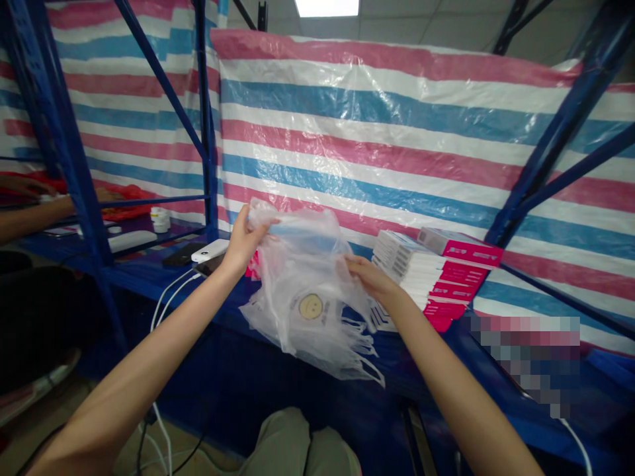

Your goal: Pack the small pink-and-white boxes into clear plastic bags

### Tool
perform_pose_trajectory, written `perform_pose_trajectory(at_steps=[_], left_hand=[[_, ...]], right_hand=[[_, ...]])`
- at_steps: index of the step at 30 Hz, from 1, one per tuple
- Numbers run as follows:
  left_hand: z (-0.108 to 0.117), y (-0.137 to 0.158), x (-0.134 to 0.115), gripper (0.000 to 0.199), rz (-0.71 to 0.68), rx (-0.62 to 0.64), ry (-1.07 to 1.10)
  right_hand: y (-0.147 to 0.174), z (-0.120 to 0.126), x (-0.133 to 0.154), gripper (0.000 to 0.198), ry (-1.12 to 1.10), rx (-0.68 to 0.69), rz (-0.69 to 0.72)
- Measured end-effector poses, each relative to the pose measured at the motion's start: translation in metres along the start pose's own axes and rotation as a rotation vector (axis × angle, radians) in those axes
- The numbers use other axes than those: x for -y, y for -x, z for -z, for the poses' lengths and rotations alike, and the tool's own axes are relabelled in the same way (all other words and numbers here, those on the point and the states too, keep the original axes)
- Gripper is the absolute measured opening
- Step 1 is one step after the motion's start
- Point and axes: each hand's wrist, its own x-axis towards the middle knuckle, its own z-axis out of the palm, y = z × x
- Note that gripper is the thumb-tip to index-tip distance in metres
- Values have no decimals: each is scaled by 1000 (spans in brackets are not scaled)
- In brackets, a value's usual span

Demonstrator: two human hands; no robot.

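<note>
A thin translucent white plastic bag (292,324) with a yellow smiley print hangs between my hands, above the front of the blue shelf. My left hand (245,238) pinches its upper left corner. At the bag's right side, my right hand (370,274) grips the film between thumb and fingers. Loose handle strips dangle at the bag's lower right. Just beyond my right hand stands a stack of pink and white boxes (456,284), partly hidden by that hand and forearm. Something pink (253,266) shows behind the bag near my left wrist.
White and dark phone-like devices (211,250) with white cables lie left on the blue shelf (218,311). Blue metal posts (74,132) frame both sides. Striped plastic sheeting (372,132) closes the back. Another person's arm (40,218) reaches in at far left, near small white jars (159,219).
</note>
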Motion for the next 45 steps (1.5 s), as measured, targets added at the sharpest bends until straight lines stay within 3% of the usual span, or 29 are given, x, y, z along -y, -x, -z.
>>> perform_pose_trajectory(at_steps=[3,6,9,13,19,24,30,35,40,45], left_hand=[[11,24,17,48,-154,67,-349],[14,53,26,54,-118,182,-632],[10,80,33,40,-102,302,-864],[7,101,42,24,-252,419,-1074],[7,113,49,38,-333,668,-994],[-3,120,58,34,-327,711,-988],[-13,123,71,51,-136,820,-1091],[-22,106,48,40,-249,791,-1125],[-24,84,33,31,-251,869,-988],[-22,94,59,43,-117,1006,-789]], right_hand=[[-19,26,-6,33,156,46,-72],[-43,40,-21,26,467,105,-125],[-64,42,-43,22,640,133,-182],[-78,41,-70,18,700,107,-161],[-82,43,-87,24,873,62,-115],[-78,37,-77,25,1063,-8,-82],[-74,10,-40,40,1245,-74,38],[-68,-19,-37,37,1472,-39,190],[-75,-28,-62,40,1339,-37,95],[-93,-35,-68,36,1126,-159,66]])
